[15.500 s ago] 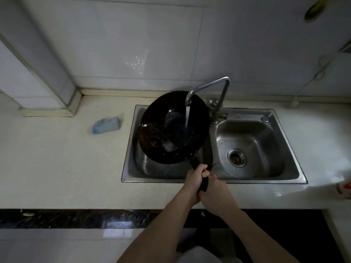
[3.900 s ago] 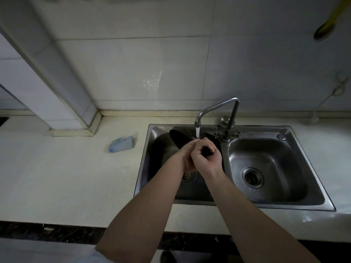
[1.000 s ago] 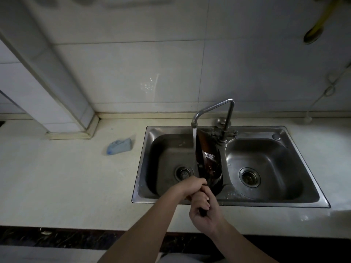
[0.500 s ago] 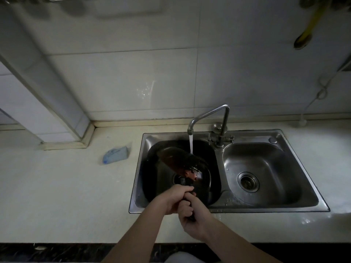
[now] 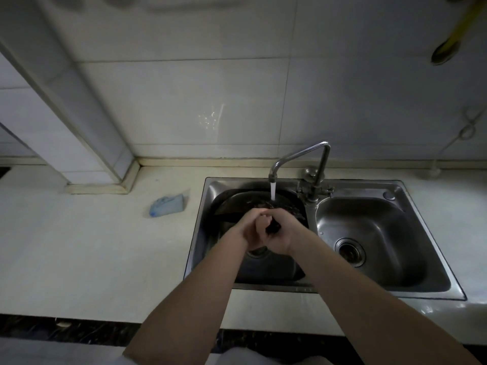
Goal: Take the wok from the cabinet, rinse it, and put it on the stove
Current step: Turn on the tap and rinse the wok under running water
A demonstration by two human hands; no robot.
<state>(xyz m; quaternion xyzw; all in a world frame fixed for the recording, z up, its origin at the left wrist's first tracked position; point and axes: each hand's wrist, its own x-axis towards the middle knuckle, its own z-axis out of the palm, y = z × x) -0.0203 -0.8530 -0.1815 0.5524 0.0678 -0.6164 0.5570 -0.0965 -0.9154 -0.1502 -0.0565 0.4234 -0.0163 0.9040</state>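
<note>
Item: round black metal wok (image 5: pixel 253 204), tilted inside the left basin of the twin-bowl stainless steel sink (image 5: pixel 390 292), which is set into the pale stone tabletop (image 5: pixel 92 248) toward its rear edge. Most of the pan is sitting behind the hands; only its dark upper rim and wet inner face are showing.

Water: a thin stream is falling from the bent chrome faucet (image 5: pixel 300 159) onto the wok just beyond the knuckles.

Holding: the left hand (image 5: pixel 250 230) and the right hand (image 5: pixel 280 235) are both closing tightly around the wok's dark handle, one pressed against the other, over the left basin.

Other stock: a crumpled blue cloth (image 5: pixel 167 205) is lying on the tabletop, left of the sink and well apart from it. The stove is not in view.

Stage, as judged: rinsing is under way; carrying to the stove is not yet begun.

Risks, as judged:
- Wet handle and wet palms; the grip may be slipping, and a heavy pan could be dropping against the basin or faucet.
- A steeply tilted pan is throwing water outward, possibly over the front edge of the tabletop and onto the floor.
- Lifting out while water is pooling inside means dripping on the way.
- The spout is hanging close above the rim; a careless lift could be striking it.
- Faucet left running.
</note>
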